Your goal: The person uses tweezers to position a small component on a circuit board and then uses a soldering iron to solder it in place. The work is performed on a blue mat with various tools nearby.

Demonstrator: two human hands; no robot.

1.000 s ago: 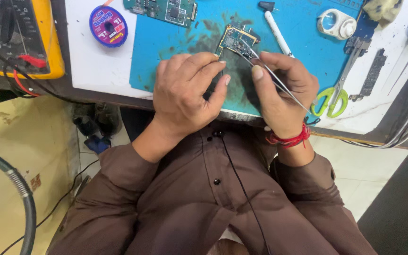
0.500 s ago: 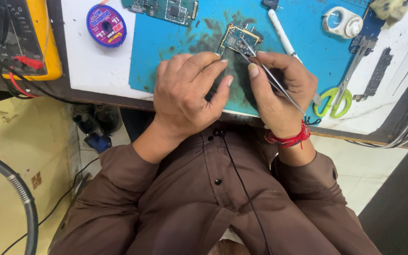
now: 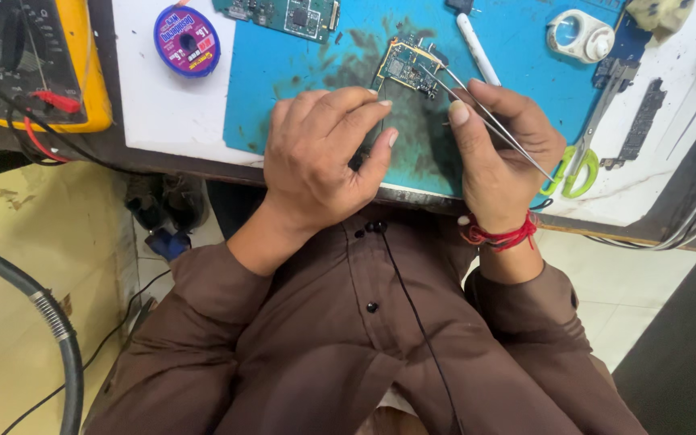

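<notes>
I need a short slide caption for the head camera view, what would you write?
Right hand holds tweezers to a small circuit board on a blue mat; left hand rests beside.

Left hand [image 3: 324, 157] rests palm-down, fingers curled, thumb out to the right — right hand [image 3: 497, 153] beside it, its grip pinched shut, both forearms bent near.

Tweezers [image 3: 493, 121] in the right hand [image 3: 497, 157]: thin bare metal, bright sheen; the small circuit board [image 3: 407, 68] at their tips has dull gold-toned metal shields. It sits on a blue work mat [image 3: 300, 105] that looks rubbery and matt, with sooty, scuffed smears around the board and under the left hand [image 3: 324, 157]. Left of the mat: glossy plastic spool [image 3: 187, 40], and a yellow meter [image 3: 30, 60] in a smooth rubbery case.
</notes>
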